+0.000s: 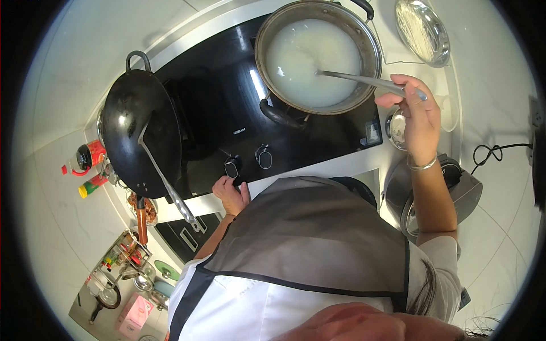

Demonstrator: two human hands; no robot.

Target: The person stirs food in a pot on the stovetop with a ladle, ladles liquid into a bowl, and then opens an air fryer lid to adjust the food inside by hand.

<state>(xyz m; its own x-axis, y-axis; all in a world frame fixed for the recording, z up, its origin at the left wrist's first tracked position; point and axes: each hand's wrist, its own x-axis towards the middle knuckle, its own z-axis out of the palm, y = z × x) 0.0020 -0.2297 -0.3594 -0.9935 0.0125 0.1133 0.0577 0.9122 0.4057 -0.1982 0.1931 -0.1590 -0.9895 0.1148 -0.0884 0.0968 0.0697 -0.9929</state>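
My right hand (418,116) is closed around the upper end of a long-handled metal utensil (364,80). The utensil's lower end dips into cloudy whitish liquid (310,59) and is hidden there. That liquid fills much of a wide metal pot (263,51) with dark handles, standing on the right part of a black gas stove (210,102). At the stove's front edge is my left hand (231,196), its fingertips close below the left control knob (232,166) and its thumb apart. Whether the fingertips touch the knob, I cannot tell. A second knob (264,157) sits to the right.
A dark wok (128,108) with a metal spatula (165,176) lying across it occupies the left. Pale noodle-like strands fill a metal dish (424,31) at the back right. Bottles (85,159) stand far left. A grey appliance (463,190) is beside my right arm.
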